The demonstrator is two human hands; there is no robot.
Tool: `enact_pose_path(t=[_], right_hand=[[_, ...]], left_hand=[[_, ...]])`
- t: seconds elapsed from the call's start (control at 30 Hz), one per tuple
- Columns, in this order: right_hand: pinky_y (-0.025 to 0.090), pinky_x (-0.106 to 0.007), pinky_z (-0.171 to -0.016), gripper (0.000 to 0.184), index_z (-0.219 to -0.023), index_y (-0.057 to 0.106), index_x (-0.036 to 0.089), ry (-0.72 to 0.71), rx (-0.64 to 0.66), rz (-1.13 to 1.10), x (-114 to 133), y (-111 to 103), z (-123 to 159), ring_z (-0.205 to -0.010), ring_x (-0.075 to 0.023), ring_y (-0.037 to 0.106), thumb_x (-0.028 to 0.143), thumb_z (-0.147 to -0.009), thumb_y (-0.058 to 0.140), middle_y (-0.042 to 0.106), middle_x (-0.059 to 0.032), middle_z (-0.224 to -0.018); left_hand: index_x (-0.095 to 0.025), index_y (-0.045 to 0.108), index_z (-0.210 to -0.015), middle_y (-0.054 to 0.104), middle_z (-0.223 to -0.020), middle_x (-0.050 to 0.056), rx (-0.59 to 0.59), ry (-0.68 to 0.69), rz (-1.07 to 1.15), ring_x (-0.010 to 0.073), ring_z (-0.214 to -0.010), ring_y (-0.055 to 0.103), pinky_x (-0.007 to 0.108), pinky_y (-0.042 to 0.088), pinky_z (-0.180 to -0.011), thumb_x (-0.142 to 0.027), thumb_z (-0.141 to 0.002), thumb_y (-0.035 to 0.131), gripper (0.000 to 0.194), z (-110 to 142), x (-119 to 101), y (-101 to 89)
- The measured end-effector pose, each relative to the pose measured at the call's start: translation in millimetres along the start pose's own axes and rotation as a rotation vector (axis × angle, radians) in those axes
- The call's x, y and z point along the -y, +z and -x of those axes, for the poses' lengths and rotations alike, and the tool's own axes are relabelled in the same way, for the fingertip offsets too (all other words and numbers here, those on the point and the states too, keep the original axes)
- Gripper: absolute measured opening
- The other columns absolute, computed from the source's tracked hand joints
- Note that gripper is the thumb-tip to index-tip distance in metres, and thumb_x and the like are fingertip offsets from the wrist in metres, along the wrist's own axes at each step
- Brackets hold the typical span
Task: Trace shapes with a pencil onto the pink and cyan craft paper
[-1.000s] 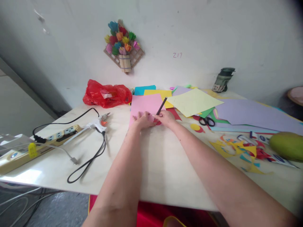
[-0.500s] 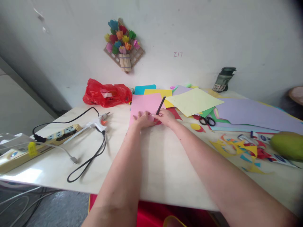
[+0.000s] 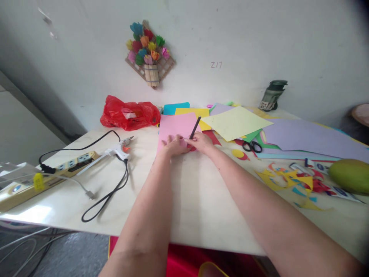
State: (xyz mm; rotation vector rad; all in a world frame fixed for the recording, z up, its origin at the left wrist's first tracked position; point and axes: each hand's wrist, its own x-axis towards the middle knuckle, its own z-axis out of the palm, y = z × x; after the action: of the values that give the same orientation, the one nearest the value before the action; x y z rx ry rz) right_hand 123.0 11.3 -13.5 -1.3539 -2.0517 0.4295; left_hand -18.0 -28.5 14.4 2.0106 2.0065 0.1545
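Note:
A sheet of pink paper (image 3: 179,125) lies on the table in front of me. My left hand (image 3: 175,146) rests on its lower part, fingers spread. A small piece of red paper (image 3: 191,148) shows at the near edge of the pink sheet, between my two hands and partly covered by them. In my right hand (image 3: 203,142) is a slim black pencil (image 3: 195,127), gripped low and leaning to the right; its tip is hidden by the fingers. Both hands are close together at the pink sheet's lower right.
Black-handled scissors (image 3: 252,146) lie right of my hands, near colored sheets (image 3: 238,123) and yellow scraps (image 3: 271,181). Leftward are a glue gun (image 3: 122,150) with its cord, a power strip (image 3: 72,165) and a red plastic bag (image 3: 129,115). A green mango (image 3: 350,176) sits far right.
The view has shifted very slightly. Both hands keep their places on the pink paper, and the pencil shows almost no movement.

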Motion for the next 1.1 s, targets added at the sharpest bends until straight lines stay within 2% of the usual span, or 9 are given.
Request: enact_pose_path(t=[0.33, 0.7, 1.1], right_hand=[[0.041, -0.023, -0.060, 0.036, -0.084, 0.065, 0.024, 0.002, -0.015, 0.000, -1.3, 1.5, -1.0, -0.078, -0.0148, 0.059, 0.055, -0.069, 0.053, 0.064, -0.0027, -0.094], [0.041, -0.022, -0.059, 0.034, -0.083, 0.066, 0.023, 0.008, -0.022, 0.017, -2.0, 1.6, -1.8, -0.076, -0.0149, 0.059, 0.052, -0.071, 0.053, 0.064, -0.0038, -0.091], [0.039, -0.024, -0.057, 0.040, -0.079, 0.066, 0.021, 0.000, -0.034, 0.079, 0.7, -2.1, -0.5, -0.072, -0.0159, 0.057, 0.055, -0.073, 0.047, 0.064, -0.0065, -0.088]], left_hand=[[-0.023, 0.030, -0.123, 0.037, -0.132, 0.011, -0.009, 0.009, 0.006, 0.0283, -0.131, 0.003, 0.054, 0.005, -0.101, -0.058, -0.064, 0.052, 0.072, -0.5, 0.3, 0.8], [-0.023, 0.030, -0.122, 0.037, -0.131, 0.012, -0.007, 0.002, 0.001, 0.0282, -0.131, 0.002, 0.054, 0.006, -0.101, -0.058, -0.063, 0.051, 0.072, -0.5, 0.5, 1.1], [-0.026, 0.030, -0.122, 0.038, -0.131, 0.011, -0.016, 0.005, -0.005, 0.0260, -0.131, 0.004, 0.052, 0.006, -0.101, -0.064, -0.061, 0.048, 0.074, -0.7, 0.9, 1.8]])
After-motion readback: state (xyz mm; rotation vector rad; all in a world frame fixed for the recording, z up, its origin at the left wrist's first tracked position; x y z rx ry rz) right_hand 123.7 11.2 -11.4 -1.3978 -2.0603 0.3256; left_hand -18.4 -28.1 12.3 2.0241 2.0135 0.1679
